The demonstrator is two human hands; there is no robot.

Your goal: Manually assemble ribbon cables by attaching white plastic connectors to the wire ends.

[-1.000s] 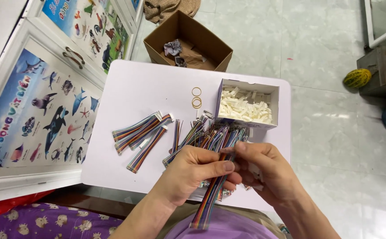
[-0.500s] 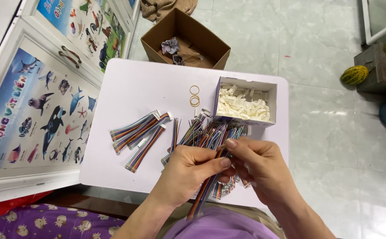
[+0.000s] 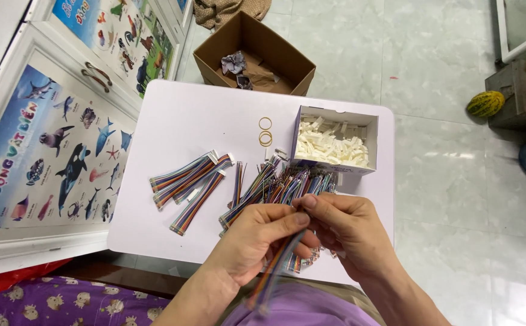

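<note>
My left hand and my right hand meet over the near edge of a small white table. Together they pinch the top end of a rainbow ribbon cable, which hangs down between them toward my lap. Just beyond my fingers lies a loose heap of similar coloured cables. To its left rest several finished cables with white connectors. An open white box of small white plastic connectors stands at the table's far right.
Two rubber bands lie mid-table. A brown cardboard box with scraps sits on the tiled floor beyond. White cabinet doors with sea-animal posters run along the left. A striped gourd and a grey box are at the far right.
My hands have stayed over the table's near edge, fingers shifting slightly at the cable's top end. The hanging cable has swung a little lower between them.
</note>
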